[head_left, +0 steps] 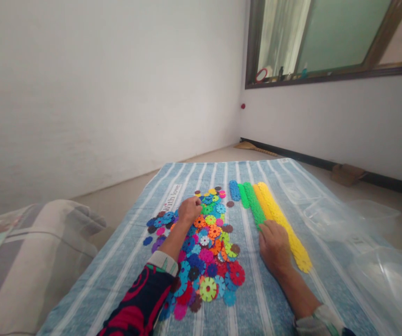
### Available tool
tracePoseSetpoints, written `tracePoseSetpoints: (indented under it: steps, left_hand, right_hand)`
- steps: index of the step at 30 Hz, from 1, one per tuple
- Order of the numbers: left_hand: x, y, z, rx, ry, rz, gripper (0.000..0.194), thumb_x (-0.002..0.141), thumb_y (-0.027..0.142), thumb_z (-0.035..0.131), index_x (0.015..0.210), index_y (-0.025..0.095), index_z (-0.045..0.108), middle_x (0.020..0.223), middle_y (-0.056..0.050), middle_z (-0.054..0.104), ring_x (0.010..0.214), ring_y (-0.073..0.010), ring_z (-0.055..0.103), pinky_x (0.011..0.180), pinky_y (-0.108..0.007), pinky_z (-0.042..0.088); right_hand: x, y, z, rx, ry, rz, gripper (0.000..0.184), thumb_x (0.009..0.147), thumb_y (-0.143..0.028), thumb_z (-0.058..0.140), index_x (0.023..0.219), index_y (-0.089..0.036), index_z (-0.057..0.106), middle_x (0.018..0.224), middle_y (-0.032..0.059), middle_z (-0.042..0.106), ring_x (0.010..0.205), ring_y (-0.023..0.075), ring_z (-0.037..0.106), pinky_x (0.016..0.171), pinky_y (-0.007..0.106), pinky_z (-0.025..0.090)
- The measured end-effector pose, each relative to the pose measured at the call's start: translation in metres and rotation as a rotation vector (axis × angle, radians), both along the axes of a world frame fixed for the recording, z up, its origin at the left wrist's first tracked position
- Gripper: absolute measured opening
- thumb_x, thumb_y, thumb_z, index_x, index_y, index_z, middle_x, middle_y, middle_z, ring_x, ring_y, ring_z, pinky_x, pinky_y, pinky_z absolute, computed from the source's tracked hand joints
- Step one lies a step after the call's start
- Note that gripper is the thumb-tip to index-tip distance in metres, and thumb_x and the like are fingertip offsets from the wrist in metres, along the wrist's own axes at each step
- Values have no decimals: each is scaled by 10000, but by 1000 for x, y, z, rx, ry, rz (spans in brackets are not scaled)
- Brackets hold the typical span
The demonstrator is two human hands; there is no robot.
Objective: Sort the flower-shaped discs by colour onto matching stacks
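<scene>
A heap of colourful notched plastic discs (206,255) is spread over the striped cloth. My left hand (190,210) reaches over the far left part of this heap, its fingertips pinched together beside some green discs (208,208). Whatever sits between those fingers is hidden. To the right, overlapping green discs form a long row (253,203), and my right hand (274,243) rests at its near end with curled fingers; what they hold is covered. Alongside runs a longer row of yellow discs (285,224). Short green (243,196) and blue rows (234,190) lie at the far left of these.
Clear plastic containers (372,212) stand along the cloth's right side. A folded grey-and-white blanket (43,252) lies at the left. White walls and a window (341,37) are behind. A cardboard piece (348,173) lies on the floor.
</scene>
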State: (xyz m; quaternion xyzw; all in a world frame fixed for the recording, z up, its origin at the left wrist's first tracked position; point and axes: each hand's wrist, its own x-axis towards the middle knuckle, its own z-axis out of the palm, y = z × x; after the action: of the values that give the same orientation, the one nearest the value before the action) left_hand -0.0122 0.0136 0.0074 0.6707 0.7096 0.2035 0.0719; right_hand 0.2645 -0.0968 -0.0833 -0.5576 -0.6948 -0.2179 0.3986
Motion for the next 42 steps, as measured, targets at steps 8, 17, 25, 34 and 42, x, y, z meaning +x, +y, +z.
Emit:
tracePoseSetpoints:
  steps: [8, 17, 25, 34, 42]
  left_hand:
    - [55, -46, -6, -1, -265, -349, 52, 719, 173, 596, 717, 181, 647, 679, 35, 663, 664, -103, 616, 656, -186, 454]
    - [108, -81, -20, -67, -598, -628, 72, 693, 153, 582, 692, 163, 654, 635, 29, 634, 614, -96, 563, 611, -190, 426]
    - [81, -65, -12, -15, -486, -507, 102, 744, 229, 551, 694, 173, 618, 669, 14, 628, 663, -124, 577, 652, -218, 447]
    - [29, -48, 3, 79, -267, -371, 143, 771, 210, 502, 670, 174, 596, 656, 26, 601, 650, -113, 547, 675, -217, 430]
    - [0, -30, 7, 41, -46, -133, 161, 770, 166, 483, 722, 178, 636, 706, 1, 653, 721, -143, 604, 691, -222, 431]
  right_hand:
    - [-8, -4, 6, 44, 46, 105, 247, 921, -279, 500, 1113, -150, 587, 1009, 121, 655, 1032, 253, 551, 890, 416, 435]
    - [-8, -9, 15, 8, 112, 271, 160, 935, -178, 445, 932, -177, 605, 851, 66, 646, 901, 199, 570, 806, 325, 431]
    - [14, 2, 10, -25, 98, -28, 236, 936, -174, 413, 763, -169, 574, 762, 59, 590, 773, 188, 498, 738, 316, 359]
    - [16, 4, 1, -54, -30, -144, 184, 892, -122, 442, 772, -172, 571, 852, 86, 587, 851, 217, 479, 782, 344, 341]
    - [16, 1, 1, -65, -140, -207, 112, 836, -116, 507, 890, -165, 592, 881, 96, 563, 870, 242, 455, 767, 360, 323]
